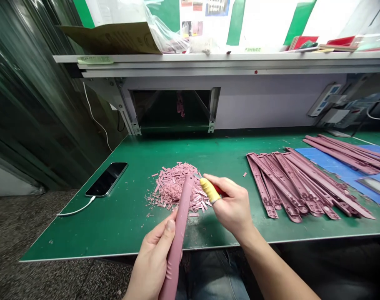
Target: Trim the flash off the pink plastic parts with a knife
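Observation:
My left hand [157, 250] is wrapped round a long pink plastic strip [181, 225], which rises from the bottom edge and tilts slightly right, with a small hole near its upper end. My right hand [233, 204] is closed on a red-handled knife [220, 191], most of it hidden by the fingers. Its thin tip seems to lie at the strip's upper end; whether it touches I cannot tell. A yellow cover [209, 190] wraps the right thumb. Behind the strip's end lies a heap of pink shavings [171, 185].
Many pink strips [283, 179] are piled on the right of the green table [115, 233], with more strips [343, 152] on a blue sheet [321, 156]. A phone [107, 179] with a white cable lies left. A shelf [208, 66] spans above a conveyor opening [174, 110].

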`<action>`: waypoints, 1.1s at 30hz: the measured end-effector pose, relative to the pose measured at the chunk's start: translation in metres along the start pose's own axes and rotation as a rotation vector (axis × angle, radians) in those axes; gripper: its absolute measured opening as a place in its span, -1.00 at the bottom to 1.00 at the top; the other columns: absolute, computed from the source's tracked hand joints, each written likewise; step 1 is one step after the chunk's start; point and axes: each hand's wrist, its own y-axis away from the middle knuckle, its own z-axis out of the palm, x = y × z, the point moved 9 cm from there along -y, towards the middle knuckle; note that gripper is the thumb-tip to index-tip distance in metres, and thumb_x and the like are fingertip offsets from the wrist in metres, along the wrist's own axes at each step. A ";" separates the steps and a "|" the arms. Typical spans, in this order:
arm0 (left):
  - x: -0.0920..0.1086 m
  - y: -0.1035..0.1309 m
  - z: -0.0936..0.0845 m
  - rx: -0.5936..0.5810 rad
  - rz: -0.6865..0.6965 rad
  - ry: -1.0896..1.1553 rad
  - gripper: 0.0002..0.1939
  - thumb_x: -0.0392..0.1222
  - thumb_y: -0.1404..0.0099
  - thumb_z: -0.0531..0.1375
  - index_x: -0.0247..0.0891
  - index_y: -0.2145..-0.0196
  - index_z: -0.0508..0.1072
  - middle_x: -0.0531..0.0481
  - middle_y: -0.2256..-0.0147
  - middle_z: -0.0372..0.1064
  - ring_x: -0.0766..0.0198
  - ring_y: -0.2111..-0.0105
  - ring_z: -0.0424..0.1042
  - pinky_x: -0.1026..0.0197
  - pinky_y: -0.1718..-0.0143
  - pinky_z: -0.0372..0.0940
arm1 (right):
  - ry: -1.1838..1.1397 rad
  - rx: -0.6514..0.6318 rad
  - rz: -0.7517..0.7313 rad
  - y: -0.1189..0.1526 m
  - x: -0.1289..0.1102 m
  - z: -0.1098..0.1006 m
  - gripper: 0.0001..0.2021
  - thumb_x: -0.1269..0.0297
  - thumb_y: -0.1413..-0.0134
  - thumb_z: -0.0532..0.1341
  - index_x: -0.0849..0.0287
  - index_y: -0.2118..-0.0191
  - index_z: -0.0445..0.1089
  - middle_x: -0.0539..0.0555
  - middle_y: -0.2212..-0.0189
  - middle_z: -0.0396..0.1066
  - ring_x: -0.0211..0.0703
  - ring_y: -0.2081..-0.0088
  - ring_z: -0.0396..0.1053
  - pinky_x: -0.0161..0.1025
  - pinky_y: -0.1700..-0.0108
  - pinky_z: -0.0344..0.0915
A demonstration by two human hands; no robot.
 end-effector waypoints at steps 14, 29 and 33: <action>-0.018 -0.013 -0.023 -0.003 -0.070 -0.128 -0.44 0.07 -0.13 0.29 -0.21 -0.04 0.36 0.10 0.49 0.29 0.45 0.68 0.16 0.40 0.77 0.15 | 0.174 -0.419 -0.106 0.028 -0.008 0.055 -0.60 -0.07 -0.24 0.07 0.18 0.19 0.43 0.07 0.41 0.43 -0.18 0.36 0.35 -0.32 0.33 0.18; -0.015 -0.015 -0.014 -0.161 0.004 0.093 -0.77 -0.22 -0.24 0.26 -0.23 0.12 0.52 0.07 0.40 0.36 0.46 0.42 0.29 0.44 0.30 0.27 | 0.557 -0.555 -0.307 0.033 -0.025 0.071 -0.73 0.14 -0.24 0.11 0.16 0.45 0.24 -0.01 0.50 0.34 -0.24 0.48 0.22 -0.25 0.49 -0.16; -0.002 -0.031 -0.009 -0.114 0.033 0.131 -0.79 -0.26 -0.20 0.29 -0.27 0.17 0.52 0.05 0.42 0.37 0.46 0.51 0.30 0.45 0.50 0.23 | 0.418 -0.661 -0.396 0.091 -0.052 0.084 -0.79 0.19 -0.15 0.17 0.14 0.45 0.23 -0.01 0.53 0.31 -0.21 0.52 0.18 -0.22 0.50 -0.18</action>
